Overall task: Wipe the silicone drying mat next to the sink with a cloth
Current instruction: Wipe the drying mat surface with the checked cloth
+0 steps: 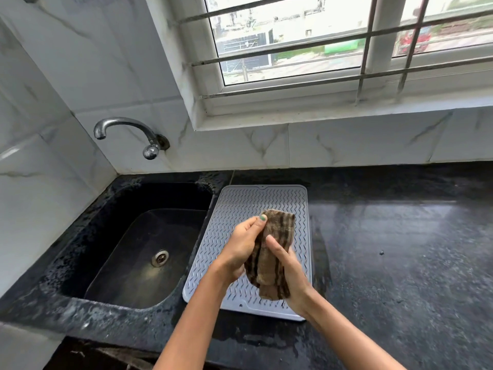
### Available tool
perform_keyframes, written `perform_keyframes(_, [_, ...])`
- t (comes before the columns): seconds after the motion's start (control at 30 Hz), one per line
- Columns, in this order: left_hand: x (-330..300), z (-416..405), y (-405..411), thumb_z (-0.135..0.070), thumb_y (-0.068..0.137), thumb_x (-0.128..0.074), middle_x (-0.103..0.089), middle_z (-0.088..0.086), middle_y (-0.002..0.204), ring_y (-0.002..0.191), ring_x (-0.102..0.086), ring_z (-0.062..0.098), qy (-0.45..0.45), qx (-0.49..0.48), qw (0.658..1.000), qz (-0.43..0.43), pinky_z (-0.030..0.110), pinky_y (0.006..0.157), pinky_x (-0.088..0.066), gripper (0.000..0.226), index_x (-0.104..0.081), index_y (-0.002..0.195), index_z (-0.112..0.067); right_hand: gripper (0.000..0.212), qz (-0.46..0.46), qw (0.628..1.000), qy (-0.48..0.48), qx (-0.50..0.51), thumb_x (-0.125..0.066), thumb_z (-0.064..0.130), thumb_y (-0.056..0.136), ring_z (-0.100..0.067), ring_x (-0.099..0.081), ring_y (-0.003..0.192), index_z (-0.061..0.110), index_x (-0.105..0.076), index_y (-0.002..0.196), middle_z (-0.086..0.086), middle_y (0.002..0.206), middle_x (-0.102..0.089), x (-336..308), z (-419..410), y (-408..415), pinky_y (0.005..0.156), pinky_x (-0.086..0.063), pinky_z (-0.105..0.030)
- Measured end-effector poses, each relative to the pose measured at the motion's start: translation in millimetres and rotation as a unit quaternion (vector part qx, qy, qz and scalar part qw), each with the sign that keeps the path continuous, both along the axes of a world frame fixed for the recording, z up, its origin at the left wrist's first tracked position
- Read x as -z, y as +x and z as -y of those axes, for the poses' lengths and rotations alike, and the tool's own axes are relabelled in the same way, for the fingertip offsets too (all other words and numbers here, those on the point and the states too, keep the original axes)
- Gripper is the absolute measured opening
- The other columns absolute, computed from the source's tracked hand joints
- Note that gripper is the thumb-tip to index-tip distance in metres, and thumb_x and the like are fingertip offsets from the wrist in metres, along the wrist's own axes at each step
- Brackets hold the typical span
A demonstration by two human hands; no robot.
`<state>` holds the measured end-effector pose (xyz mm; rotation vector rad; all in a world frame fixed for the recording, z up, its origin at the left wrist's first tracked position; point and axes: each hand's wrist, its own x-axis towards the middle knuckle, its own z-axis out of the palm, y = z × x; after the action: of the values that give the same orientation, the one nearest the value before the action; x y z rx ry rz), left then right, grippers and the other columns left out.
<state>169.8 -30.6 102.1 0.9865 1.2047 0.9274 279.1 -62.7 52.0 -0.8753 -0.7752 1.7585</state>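
Black speckled stone forms the worktop (386, 263) of this kitchen corner, where a pale grey silicone drying mat (234, 206) with raised ridges lies flat just right of the sunken dark sink (138, 249), its left edge close to the basin's rim. Over the mat's middle, a person holds a brown striped cloth (274, 252), bunched lengthwise, between both hands. The left hand (241, 248) grips the cloth's left side, thumb laid along its upper part; the right hand (290, 271) wraps the lower right side, fingers (274, 245) curled around the fabric. Whether the cloth touches the mat cannot be told. A metal drain (160, 257) sits in the basin floor. On the far tiled wall, a curved chrome tap (125, 132) reaches over the sink, and a barred window (346, 46) stands farther right.
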Motion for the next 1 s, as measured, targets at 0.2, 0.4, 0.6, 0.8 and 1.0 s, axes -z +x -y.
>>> perform_keyframes(0.2, [16, -33, -18, -0.032, 0.097, -0.048, -0.073, 0.006, 0.094, 0.089, -0.066, 0.021, 0.093, -0.061, 0.955, -0.275, 0.041, 0.081, -0.053, 0.028, -0.068, 0.098, -0.013, 0.037, -0.052, 0.984, -0.167, -0.024, -0.071, 0.012, 0.075, -0.037, -0.07, 0.08, -0.006, -0.063, 0.107, -0.025, 0.094, -0.071, 12, -38, -4, 0.068, -0.058, -0.046])
perform_keyframes(0.4, [55, -105, -57, -0.039, 0.095, -0.042, -0.068, -0.005, 0.116, 0.101, -0.061, 0.016, 0.105, -0.084, 0.875, -0.466, 0.03, 0.077, -0.046, 0.03, -0.062, 0.117, -0.031, 0.029, 0.183, 0.969, -0.09, 0.137, -0.057, 0.003, 0.089, -0.028, -0.068, 0.074, 0.002, -0.054, 0.118, -0.012, 0.09, -0.07, 12, -118, -6, 0.068, -0.057, -0.044])
perform_keyframes(0.6, [105, -200, -71, -0.021, 0.1, -0.036, -0.031, 0.008, 0.155, 0.144, -0.024, 0.024, 0.107, 0.105, 0.825, -0.544, 0.04, 0.118, -0.018, 0.048, -0.029, 0.148, -0.015, 0.089, 0.565, 0.767, 0.219, 0.212, -0.049, -0.017, 0.073, -0.028, -0.056, 0.111, 0.024, -0.023, 0.147, -0.009, 0.128, -0.06, 12, -235, -42, 0.098, -0.041, -0.048])
perform_keyframes(0.8, [150, -220, -88, -0.027, 0.102, -0.026, -0.012, 0.005, 0.161, 0.149, -0.008, 0.017, 0.136, 0.102, 0.78, -0.603, 0.031, 0.12, 0.001, 0.053, -0.014, 0.151, -0.014, 0.05, 0.768, 0.58, 0.258, -0.084, -0.033, 0.008, 0.096, -0.032, -0.018, 0.141, 0.012, -0.025, 0.146, -0.008, 0.154, -0.028, 75, -276, -67, 0.113, -0.019, -0.049])
perform_keyframes(1.0, [159, -223, -90, -0.008, 0.093, -0.035, -0.021, -0.002, 0.159, 0.147, -0.014, 0.012, 0.197, 0.055, 0.791, -0.577, 0.029, 0.12, -0.003, 0.062, -0.018, 0.15, -0.025, 0.044, 0.774, 0.554, 0.306, -0.024, -0.035, 0.013, 0.096, -0.029, -0.039, 0.128, 0.008, -0.037, 0.139, -0.01, 0.139, -0.048, 85, -248, -68, 0.094, -0.036, -0.041])
